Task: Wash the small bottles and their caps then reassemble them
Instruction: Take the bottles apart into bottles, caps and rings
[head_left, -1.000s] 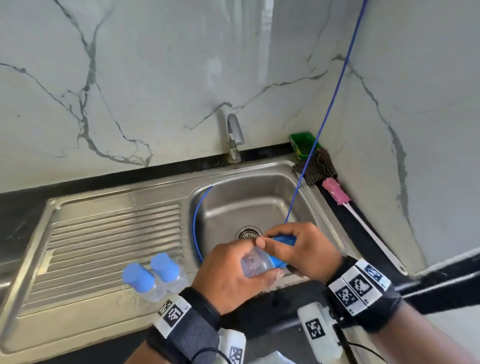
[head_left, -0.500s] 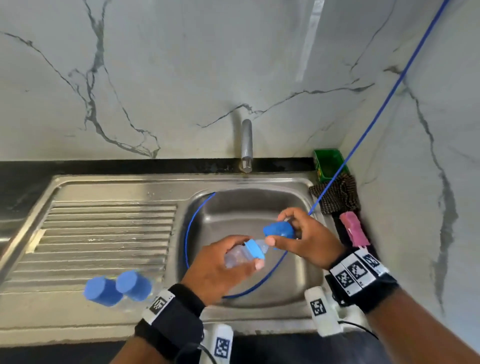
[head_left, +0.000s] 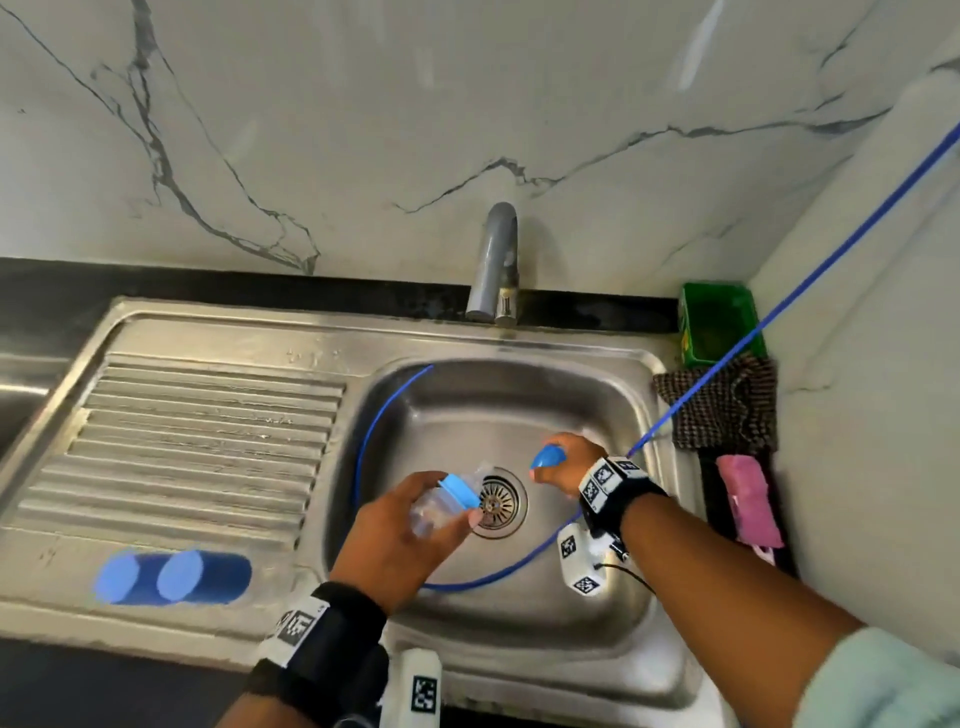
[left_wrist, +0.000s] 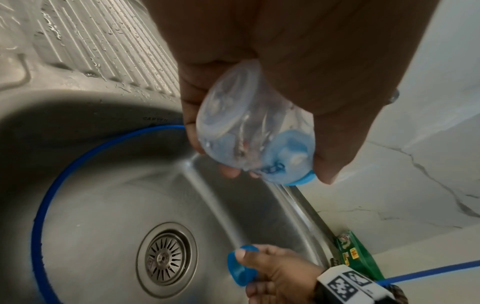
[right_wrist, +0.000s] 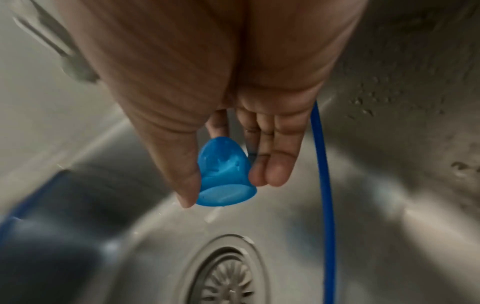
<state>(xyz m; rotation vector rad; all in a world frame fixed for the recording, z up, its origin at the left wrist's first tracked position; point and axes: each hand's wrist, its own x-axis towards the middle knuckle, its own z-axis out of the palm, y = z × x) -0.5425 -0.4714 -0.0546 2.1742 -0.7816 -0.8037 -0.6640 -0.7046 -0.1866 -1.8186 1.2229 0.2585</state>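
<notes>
My left hand (head_left: 410, 535) grips a small clear bottle (head_left: 436, 506) (left_wrist: 244, 127) with a light-blue collar, tilted over the sink basin (head_left: 582, 410) near the drain (head_left: 496, 501). To its right, my right hand (head_left: 563, 467) pinches a blue cap (head_left: 549, 459) (right_wrist: 224, 174) (left_wrist: 240, 267) between thumb and fingers, apart from the bottle. Two more small bottles with blue caps (head_left: 171, 571) stand on the drainboard at the lower left, blurred.
A grey tap (head_left: 493, 265) stands behind the basin. A blue tube (head_left: 779, 306) runs from the upper right and curls inside the basin. At the right are a green tub (head_left: 719, 322), a checked cloth (head_left: 727, 410) and a pink brush head (head_left: 748, 504). Ribbed drainboard (head_left: 197, 431) lies left.
The cap has come off the bottle: my right hand has carried it to the right, away from my left hand. Both hands now hang lower, over the basin.
</notes>
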